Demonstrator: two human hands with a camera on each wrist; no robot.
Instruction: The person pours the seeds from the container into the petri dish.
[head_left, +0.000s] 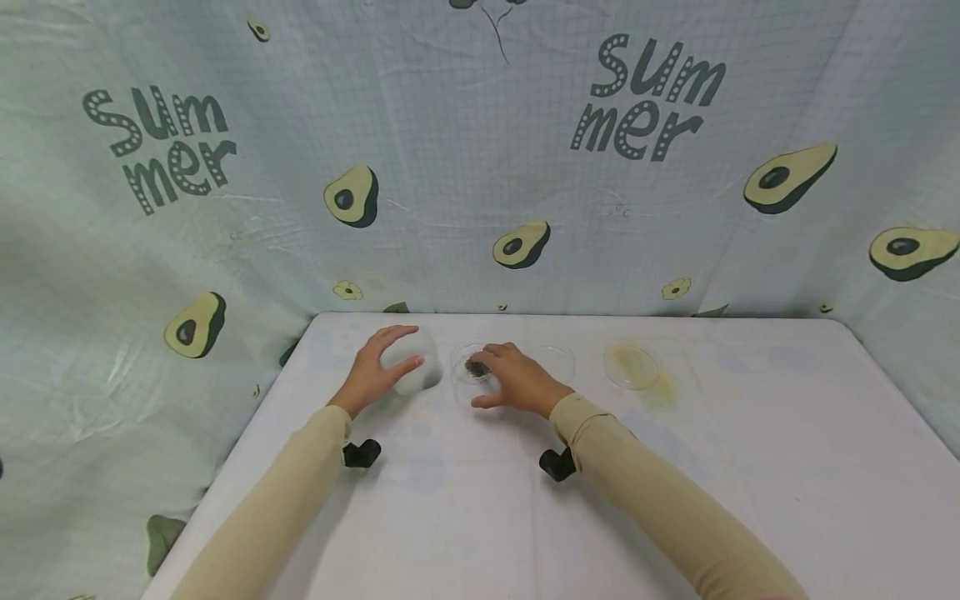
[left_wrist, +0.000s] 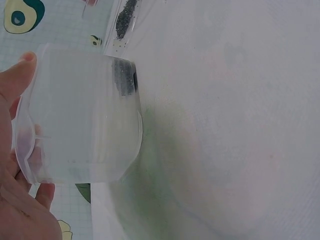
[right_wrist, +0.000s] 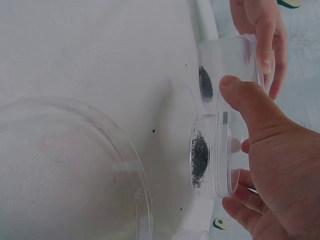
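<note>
My left hand [head_left: 378, 367] grips a translucent plastic container [left_wrist: 75, 110] with its fingers and thumb around the sides. Dark granules [left_wrist: 124, 77] show through the container's lower part. Just to the right, my right hand [head_left: 517, 379] holds a clear petri dish [right_wrist: 220, 180] by its rim, thumb on one side and fingertips on the other. A loose pile of dark granules [right_wrist: 200, 157] lies in this dish, partly covered by the right fingers in the head view. In the right wrist view, container and dish stand close together.
Two more clear round dishes sit to the right: a nearer dish [right_wrist: 142, 175] and a farther dish [head_left: 632, 367] over a yellow print. Small dark specks [right_wrist: 153, 131] dot the white tabletop [head_left: 465, 517]. An avocado-patterned cloth [head_left: 450, 167] hangs behind the table.
</note>
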